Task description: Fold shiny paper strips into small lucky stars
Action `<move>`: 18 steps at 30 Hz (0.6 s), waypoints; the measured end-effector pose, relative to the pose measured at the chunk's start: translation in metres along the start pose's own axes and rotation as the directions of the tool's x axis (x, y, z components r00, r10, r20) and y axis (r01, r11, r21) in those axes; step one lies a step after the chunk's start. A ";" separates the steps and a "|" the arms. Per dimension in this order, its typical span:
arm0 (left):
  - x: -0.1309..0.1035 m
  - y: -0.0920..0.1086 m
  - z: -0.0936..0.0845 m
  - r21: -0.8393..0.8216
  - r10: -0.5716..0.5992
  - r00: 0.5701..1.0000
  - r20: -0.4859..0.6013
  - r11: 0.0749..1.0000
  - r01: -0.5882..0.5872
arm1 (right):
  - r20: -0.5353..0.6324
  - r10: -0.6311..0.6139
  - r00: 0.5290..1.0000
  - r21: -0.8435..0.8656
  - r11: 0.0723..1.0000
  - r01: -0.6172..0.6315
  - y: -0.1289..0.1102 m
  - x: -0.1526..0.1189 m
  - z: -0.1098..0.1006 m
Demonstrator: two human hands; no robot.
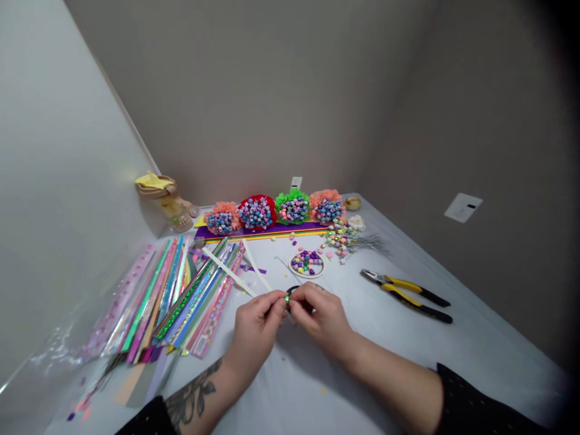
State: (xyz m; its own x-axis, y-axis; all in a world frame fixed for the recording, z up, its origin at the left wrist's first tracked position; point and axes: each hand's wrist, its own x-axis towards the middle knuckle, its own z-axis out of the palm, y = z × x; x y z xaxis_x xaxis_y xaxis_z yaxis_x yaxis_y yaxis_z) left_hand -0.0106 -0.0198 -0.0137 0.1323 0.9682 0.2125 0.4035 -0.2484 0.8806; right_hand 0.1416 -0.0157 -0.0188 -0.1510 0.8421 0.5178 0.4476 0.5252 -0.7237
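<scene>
My left hand [260,317] and my right hand [319,311] meet over the table's middle, both closed in a pinch. Between their fingertips is a small shiny green piece [287,298], seemingly folded paper; its exact shape is too small to tell. Just beyond the fingers lies a dark curved object [293,289], mostly hidden by my right hand. Farther back, a round dish [290,270] holds several small folded paper stars [308,262] in purple, pink, yellow and green. White paper strips [231,272] stretch toward my left hand from the packets.
Packets of colourful paper strips [194,296] cover the left side. Yellow-and-black pliers [408,293] lie right. At the back stand several crepe-wrapped star bouquets [257,212], with wired stars [342,237] beside them. A clear cup with a tan holder [174,208] stands back left, near the wall.
</scene>
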 end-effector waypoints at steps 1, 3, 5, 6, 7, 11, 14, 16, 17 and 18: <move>0.001 0.000 -0.001 0.008 0.011 1.000 0.003 1.000 -0.011 | -0.003 0.004 1.000 0.004 1.000 -0.004 -0.001 0.000 0.000; 0.002 0.001 -0.003 0.004 0.033 0.999 0.018 0.999 -0.033 | 0.004 0.017 1.000 0.027 0.999 -0.017 -0.002 0.001 -0.002; 0.004 0.001 -0.006 -0.007 0.056 0.998 0.034 0.998 -0.056 | 0.032 0.044 0.999 0.074 0.996 -0.046 -0.003 0.003 -0.004; 0.004 0.000 -0.007 -0.011 0.066 0.997 0.039 0.998 -0.065 | 0.047 0.058 0.997 0.104 0.993 -0.063 -0.003 0.003 -0.006; 0.005 0.000 -0.008 -0.014 0.069 0.997 0.040 0.998 -0.068 | 0.060 0.073 0.996 0.132 0.988 -0.080 -0.003 0.004 -0.006; 0.004 0.001 -0.010 -0.029 0.026 1.000 0.011 0.999 -0.025 | 0.060 0.104 0.993 0.175 0.978 -0.113 -0.004 0.004 -0.007; 0.004 0.003 -0.012 -0.009 0.056 0.998 0.015 0.998 -0.056 | 0.066 0.100 0.993 0.174 0.979 -0.110 -0.005 0.003 -0.007; 0.004 0.003 -0.013 0.006 0.090 0.996 0.020 0.996 -0.090 | 0.078 0.097 0.992 0.175 0.978 -0.110 -0.006 0.003 -0.007; 0.004 0.003 -0.013 0.009 0.101 0.995 0.023 0.995 -0.102 | 0.081 0.103 0.991 0.181 0.977 -0.117 -0.006 0.003 -0.007; 0.004 0.003 -0.013 0.009 0.107 0.994 0.026 0.994 -0.108 | 0.084 0.112 0.990 0.190 0.974 -0.126 -0.006 0.003 -0.007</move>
State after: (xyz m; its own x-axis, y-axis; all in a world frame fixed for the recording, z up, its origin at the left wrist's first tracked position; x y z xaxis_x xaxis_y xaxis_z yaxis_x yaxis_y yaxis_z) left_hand -0.0208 -0.0159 -0.0046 0.1983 0.9347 0.2948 0.3955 -0.3516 0.8485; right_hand 0.1445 -0.0171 -0.0093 -0.1730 0.9030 0.3933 0.2878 0.4282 -0.8566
